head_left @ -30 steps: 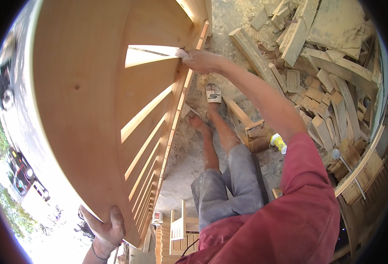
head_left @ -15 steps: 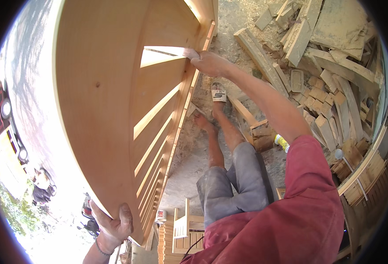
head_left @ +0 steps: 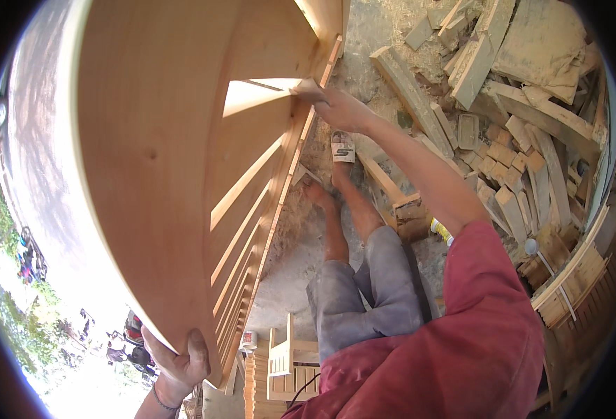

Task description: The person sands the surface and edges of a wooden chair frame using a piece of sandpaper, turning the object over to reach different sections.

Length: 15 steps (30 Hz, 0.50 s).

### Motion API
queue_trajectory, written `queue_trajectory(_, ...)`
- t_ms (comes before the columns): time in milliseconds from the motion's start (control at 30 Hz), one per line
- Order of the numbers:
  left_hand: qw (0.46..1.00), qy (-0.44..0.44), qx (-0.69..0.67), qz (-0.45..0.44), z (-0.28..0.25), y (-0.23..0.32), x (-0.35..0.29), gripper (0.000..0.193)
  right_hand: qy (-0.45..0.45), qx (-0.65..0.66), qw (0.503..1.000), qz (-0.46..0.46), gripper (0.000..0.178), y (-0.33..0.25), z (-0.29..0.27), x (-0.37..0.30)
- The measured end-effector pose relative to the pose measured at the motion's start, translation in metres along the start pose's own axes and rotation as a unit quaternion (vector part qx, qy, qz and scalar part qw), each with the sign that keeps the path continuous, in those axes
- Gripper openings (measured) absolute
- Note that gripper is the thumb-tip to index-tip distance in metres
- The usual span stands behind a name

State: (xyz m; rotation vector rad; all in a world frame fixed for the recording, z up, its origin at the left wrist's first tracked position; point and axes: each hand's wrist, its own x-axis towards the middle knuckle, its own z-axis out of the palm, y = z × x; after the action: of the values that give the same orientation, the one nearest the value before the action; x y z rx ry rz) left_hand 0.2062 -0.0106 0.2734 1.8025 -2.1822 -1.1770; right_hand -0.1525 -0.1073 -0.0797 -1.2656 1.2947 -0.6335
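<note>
A large slatted wooden panel [head_left: 151, 153], pale and smooth with a broad curved edge board, stands on its side in front of me on the left. My left hand [head_left: 181, 359] is closed round the near lower end of that board, thumb on the inner face. At the panel's far right side, my right hand [head_left: 332, 105] has its fingers pressed together at the end of a slat, beside a bright gap. The fingertips partly disappear behind the wood, so anything small in them cannot be made out.
Offcuts and boards [head_left: 503, 164] lie heaped on the dusty floor to the right. A wooden block [head_left: 414, 218] and a yellow can [head_left: 440, 229] are near my legs. Close by at the bottom stands a small slatted wooden piece [head_left: 290, 359] beside a white tub [head_left: 249, 340].
My right hand has shifted slightly downward and right along the slat's end. The left hand keeps its hold, and the whole view has turned a little.
</note>
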Motion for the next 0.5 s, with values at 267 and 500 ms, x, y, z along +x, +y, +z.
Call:
queue_trajectory(267, 0.997, -0.029, -0.032, -0.056, -0.005, -0.001, -0.007, 0.056, -0.048, -0.116, 0.992, 0.004, 0.055, 0.001, 0.001, 0.006)
queue_trajectory(500, 0.997, 0.03, 0.068, 0.0, 0.0, 0.007, 0.002, 0.043, -0.136, -0.445, 0.885, 0.006, 0.055, -0.036, -0.02, 0.018)
